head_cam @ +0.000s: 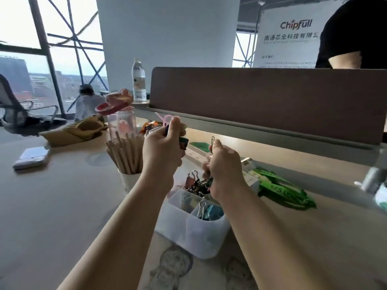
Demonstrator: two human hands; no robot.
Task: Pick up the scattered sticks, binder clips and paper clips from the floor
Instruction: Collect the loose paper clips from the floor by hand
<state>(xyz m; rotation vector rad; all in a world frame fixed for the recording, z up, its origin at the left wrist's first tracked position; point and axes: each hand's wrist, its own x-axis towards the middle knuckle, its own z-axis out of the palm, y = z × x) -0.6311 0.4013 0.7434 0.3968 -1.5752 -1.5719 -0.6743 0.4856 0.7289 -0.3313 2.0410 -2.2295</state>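
Held: my left hand (pixel 162 147) fisted round a bunch of clips (pixel 182 143), my right hand (pixel 224 164) pinching one wire clip (pixel 213 140), both over the clip box (pixel 194 233); sticks (pixel 127 151) in cup (pixel 129 181) at its ten o'clock.

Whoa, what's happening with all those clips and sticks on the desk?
A person is sorting small office bits at a desk. Their left grip holds a bunch of colourful clips. Their right grip pinches a binder clip just above a white divided box. That box already has a pile of clips in it. The wooden sticks stand together in a white cup beside it.
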